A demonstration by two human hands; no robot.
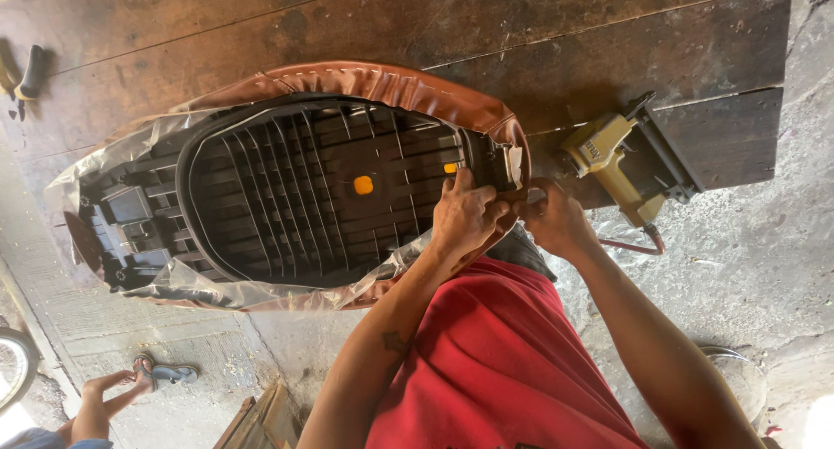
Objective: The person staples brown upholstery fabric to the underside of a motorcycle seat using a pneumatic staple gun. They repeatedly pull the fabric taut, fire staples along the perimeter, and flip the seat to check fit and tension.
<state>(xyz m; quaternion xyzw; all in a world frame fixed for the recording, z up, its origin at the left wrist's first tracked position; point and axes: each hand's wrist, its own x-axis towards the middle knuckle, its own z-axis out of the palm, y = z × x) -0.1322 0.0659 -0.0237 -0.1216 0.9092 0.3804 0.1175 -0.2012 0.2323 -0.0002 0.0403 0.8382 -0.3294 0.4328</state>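
An upturned motorcycle seat lies on the wooden table (608, 41), its black ribbed plastic base (304, 188) facing up with orange plugs in it. A brown leather cover (382, 80) wraps the rim, and a clear plastic sheet (113, 149) lies under the cover's edge. My left hand (465, 216) grips the cover's edge at the seat's near end, fingers pressed onto the base. My right hand (556, 223) is right beside it, pinching the brown cover at the same end. My red shirt fills the bottom of the view.
A yellow pneumatic staple gun (608, 162) with a red hose (630, 245) lies on the table just right of my right hand. A black-handled tool (30, 71) lies at the far left. Another person's hand (95, 406) and sandalled foot (161, 373) show at bottom left.
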